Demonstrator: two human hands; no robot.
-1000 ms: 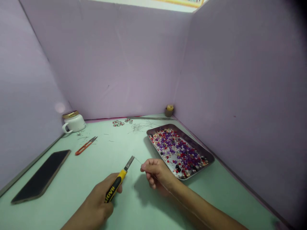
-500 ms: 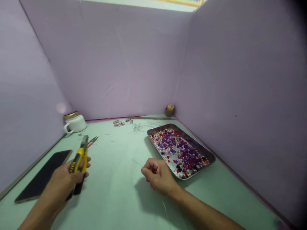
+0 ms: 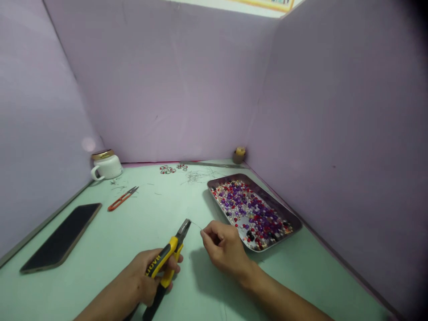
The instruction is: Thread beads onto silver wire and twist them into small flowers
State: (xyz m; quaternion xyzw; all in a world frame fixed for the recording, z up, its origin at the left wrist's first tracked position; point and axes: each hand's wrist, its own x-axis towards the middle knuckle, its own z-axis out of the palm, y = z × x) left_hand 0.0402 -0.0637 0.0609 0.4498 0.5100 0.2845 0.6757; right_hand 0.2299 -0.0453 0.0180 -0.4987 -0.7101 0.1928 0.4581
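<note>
My left hand (image 3: pixel 150 272) is wrapped round the handles of yellow-and-black pliers (image 3: pixel 174 246). The jaws point up and away, at the free end of a thin wire (image 3: pixel 196 224); whether they are clamped on it I cannot tell. Between thumb and forefinger, my right hand (image 3: pixel 224 247) pinches the same wire, which runs leftward from the fingertips to the plier tips. Just beyond my right hand lies a metal tray (image 3: pixel 219 209) of purple, red, white, gold and black beads (image 3: pixel 249 207).
Orange thread snips (image 3: pixel 123 199) and a dark phone (image 3: pixel 62 236) lie on the left. At the back are a lidded white mug (image 3: pixel 109 168), beaded wire pieces (image 3: pixel 167 169), loose wires (image 3: pixel 195 176) and a small brown pot (image 3: pixel 239 154). Purple walls (image 3: pixel 167 89) enclose the table.
My left hand has carried the pliers rightward from beside the phone to the wire's end, uncovering the snips. My right hand keeps its pinch on the wire, nearly in place.
</note>
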